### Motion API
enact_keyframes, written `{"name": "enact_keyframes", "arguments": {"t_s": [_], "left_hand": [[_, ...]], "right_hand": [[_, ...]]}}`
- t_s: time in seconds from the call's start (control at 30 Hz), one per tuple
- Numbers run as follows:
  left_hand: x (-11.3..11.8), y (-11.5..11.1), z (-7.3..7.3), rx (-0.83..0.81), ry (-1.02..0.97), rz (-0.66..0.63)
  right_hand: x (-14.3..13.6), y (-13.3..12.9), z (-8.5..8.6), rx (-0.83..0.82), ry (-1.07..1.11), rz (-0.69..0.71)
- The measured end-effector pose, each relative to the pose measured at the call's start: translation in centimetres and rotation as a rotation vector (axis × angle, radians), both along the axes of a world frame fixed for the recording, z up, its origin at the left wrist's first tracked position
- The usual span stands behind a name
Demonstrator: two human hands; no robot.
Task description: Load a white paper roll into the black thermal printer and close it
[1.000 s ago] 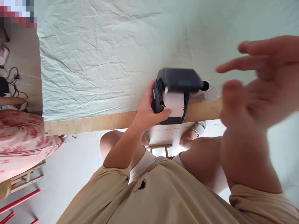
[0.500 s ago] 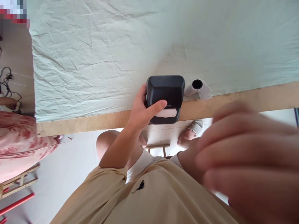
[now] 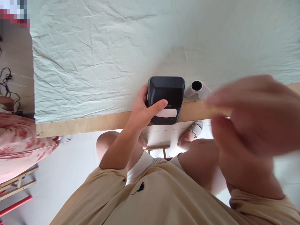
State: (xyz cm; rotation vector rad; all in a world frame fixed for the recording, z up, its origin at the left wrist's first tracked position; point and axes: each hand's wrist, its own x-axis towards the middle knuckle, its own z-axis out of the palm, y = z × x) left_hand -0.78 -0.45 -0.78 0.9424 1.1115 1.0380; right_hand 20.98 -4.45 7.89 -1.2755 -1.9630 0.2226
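My left hand [image 3: 146, 111] is closed round the left side of a black portable printer [image 3: 166, 89], its thumb lying across the front. A strip of white paper [image 3: 167, 112] with a ragged lower edge shows on the printer, which is over the table's near edge. Just right of it, apart from my left hand, a white roll [image 3: 196, 90] with a dark round end lies on the cloth, its loose part reaching right. My right hand [image 3: 255, 115] is raised close to the camera on the right. Motion smears its fingers, and I cannot make out anything in them.
A pale green wrinkled cloth [image 3: 93, 56] covers the table, with a bare wooden edge [image 3: 103, 120] along the front. At the left are another person's patterned clothing [image 3: 18, 140], a wooden stool [image 3: 18, 184] and black cables [image 3: 8, 86]. My legs are below the table edge.
My right hand has moved up and turned, with its fingers now pointing left near the roll's loose end. My left hand and the printer are nearly unmoved.
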Motion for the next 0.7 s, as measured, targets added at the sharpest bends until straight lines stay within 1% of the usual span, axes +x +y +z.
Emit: {"name": "enact_keyframes", "arguments": {"t_s": [0.03, 0.07, 0.13, 0.2, 0.27, 0.3, 0.4, 0.47, 0.6, 0.7], "left_hand": [[0.0, 0.0, -0.2, 0.004, -0.01, -0.008], [0.1, 0.1, -0.3, 0.012, -0.031, -0.001], [0.2, 0.2, -0.5, -0.002, -0.115, 0.033], [0.4, 0.4, -0.4, -0.052, -0.225, 0.066], [0.5, 0.4, -0.1, -0.092, -0.288, 0.087], [0.5, 0.5, 0.1, -0.102, -0.288, 0.095], [0.6, 0.4, 0.6, -0.107, -0.247, 0.134], [0.6, 0.4, 0.7, -0.098, -0.235, 0.152], [0.6, 0.5, 0.4, -0.105, -0.241, 0.142], [0.4, 0.5, 0.1, -0.118, -0.259, 0.128]], "right_hand": [[-0.1, 1.4, -1.3, 0.061, 0.005, 0.021], [-0.2, 2.7, -2.5, 0.191, -0.029, 0.035], [-0.3, 4.2, -4.4, 0.152, -0.158, 0.042], [-0.2, 4.7, -5.4, 0.051, -0.25, 0.056], [0.0, 4.6, -5.5, -0.043, -0.289, 0.064], [0.1, 4.5, -5.4, -0.078, -0.304, 0.063], [0.2, 4.2, -4.9, -0.093, -0.328, 0.052], [0.3, 4.3, -4.7, -0.056, -0.326, 0.059], [0.3, 4.6, -4.4, 0.097, -0.308, 0.038], [0.1, 5.0, -4.2, 0.224, -0.169, 0.01]]}}
